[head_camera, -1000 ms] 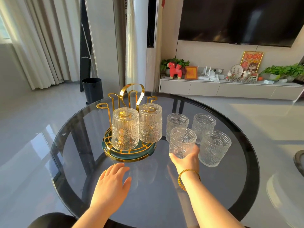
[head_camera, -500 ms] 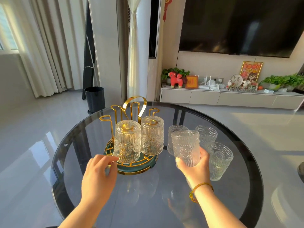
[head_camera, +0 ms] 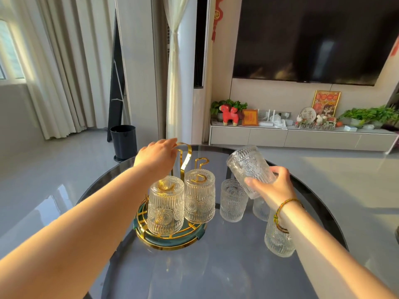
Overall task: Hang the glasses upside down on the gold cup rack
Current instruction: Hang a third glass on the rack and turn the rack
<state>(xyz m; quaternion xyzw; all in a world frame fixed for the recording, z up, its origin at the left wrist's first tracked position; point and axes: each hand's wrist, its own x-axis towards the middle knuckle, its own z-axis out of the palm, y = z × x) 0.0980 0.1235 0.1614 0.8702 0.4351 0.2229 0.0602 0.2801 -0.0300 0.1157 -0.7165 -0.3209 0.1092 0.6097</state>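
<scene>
The gold cup rack (head_camera: 170, 242) with a green base stands on the round glass table (head_camera: 216, 272). Two embossed glasses hang upside down on it: one at the front left (head_camera: 165, 207), one to its right (head_camera: 199, 197). My left hand (head_camera: 156, 156) reaches over them and grips the rack's tall gold loop handle (head_camera: 186, 156). My right hand (head_camera: 273, 186) holds a glass (head_camera: 248, 167) tilted above the table, right of the rack. Three more glasses stand upright on the table: one beside the rack (head_camera: 233, 200), one behind my wrist (head_camera: 260, 209), one under my forearm (head_camera: 278, 240).
A black bin (head_camera: 124, 141) stands on the floor beyond the table's far edge. A low TV cabinet (head_camera: 302, 137) with plants and ornaments runs along the back wall. The table's front half holds nothing but my arms.
My right hand lifted the glass off the table and tipped it. My left hand rose from the table's front and took hold of the rack's handle.
</scene>
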